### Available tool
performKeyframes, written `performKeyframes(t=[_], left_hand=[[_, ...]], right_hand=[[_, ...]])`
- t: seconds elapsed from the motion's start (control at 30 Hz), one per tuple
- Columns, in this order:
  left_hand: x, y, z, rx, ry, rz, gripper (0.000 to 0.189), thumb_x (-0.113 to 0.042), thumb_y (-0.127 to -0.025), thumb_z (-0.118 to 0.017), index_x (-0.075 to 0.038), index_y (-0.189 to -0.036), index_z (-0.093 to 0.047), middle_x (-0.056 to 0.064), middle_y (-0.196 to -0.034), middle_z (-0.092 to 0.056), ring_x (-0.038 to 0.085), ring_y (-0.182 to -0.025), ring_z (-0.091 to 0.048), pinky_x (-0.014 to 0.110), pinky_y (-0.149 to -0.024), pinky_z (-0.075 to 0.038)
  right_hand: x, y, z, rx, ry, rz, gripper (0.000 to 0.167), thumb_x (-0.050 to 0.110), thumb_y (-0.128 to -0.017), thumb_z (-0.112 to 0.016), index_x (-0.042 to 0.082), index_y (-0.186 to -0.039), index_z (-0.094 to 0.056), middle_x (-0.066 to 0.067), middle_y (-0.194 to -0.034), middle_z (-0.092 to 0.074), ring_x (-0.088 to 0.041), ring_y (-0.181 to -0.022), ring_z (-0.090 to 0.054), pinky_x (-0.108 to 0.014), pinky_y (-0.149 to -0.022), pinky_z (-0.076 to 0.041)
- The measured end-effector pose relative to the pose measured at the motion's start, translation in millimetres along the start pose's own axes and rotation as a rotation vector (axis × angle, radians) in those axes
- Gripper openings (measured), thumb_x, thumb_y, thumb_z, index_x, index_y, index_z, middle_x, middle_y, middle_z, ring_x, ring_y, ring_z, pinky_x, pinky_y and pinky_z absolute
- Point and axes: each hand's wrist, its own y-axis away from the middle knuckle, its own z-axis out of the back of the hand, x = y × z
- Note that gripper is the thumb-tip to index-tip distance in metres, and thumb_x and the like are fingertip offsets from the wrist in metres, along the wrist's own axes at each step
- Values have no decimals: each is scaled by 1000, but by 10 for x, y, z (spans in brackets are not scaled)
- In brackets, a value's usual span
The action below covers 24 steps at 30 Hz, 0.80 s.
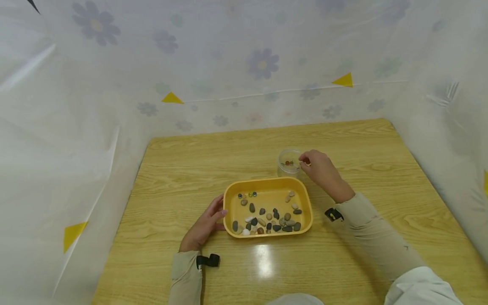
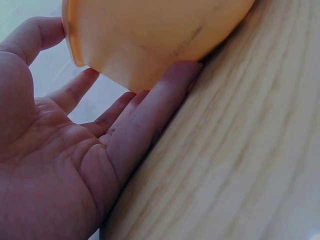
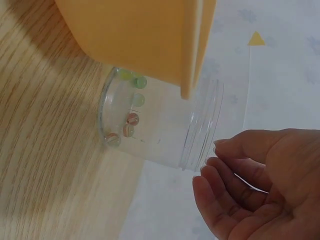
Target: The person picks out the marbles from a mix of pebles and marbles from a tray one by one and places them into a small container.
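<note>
On the wooden table sits a yellow tray [image 1: 267, 185] with several dark, tan and white pebbles [image 1: 276, 227] and a few glass marbles [image 1: 250, 194]. My left hand [image 1: 203, 222] holds its left side, thumb on the rim and fingers against the outer wall, as the left wrist view [image 2: 75, 145] also shows. Behind the tray stands a clear jar [image 3: 165, 135] with several glass marbles [image 3: 132, 119] at its bottom. My right hand [image 1: 320, 169] is at the jar's mouth, fingers loosely bent. Between its thumb and fingertips I see nothing held.
The wooden table [image 1: 183, 169] is enclosed by a pale flowered plastic sheet [image 1: 221, 55] at the back and sides. Yellow tape triangles [image 1: 172, 98] mark the sheet. Black straps [image 1: 208, 260] hang at the wrists. The tray stands directly in front of the jar.
</note>
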Motion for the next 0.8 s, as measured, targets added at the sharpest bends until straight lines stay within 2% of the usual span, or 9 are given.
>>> performKeyframes(t=[0.8], left_hand=[[-4,12,-6,-4,-9,0,54,-17,-100,-44,-23,-148,-21,14,-148,-25,38,-118,-45,50,-82,-50]], right_hand=[[150,149,-35,18,-77,28,20,15,-93,-57,0,-103,-65,-11,-95,-61,-24,-86,-59,-39,-73,-52]])
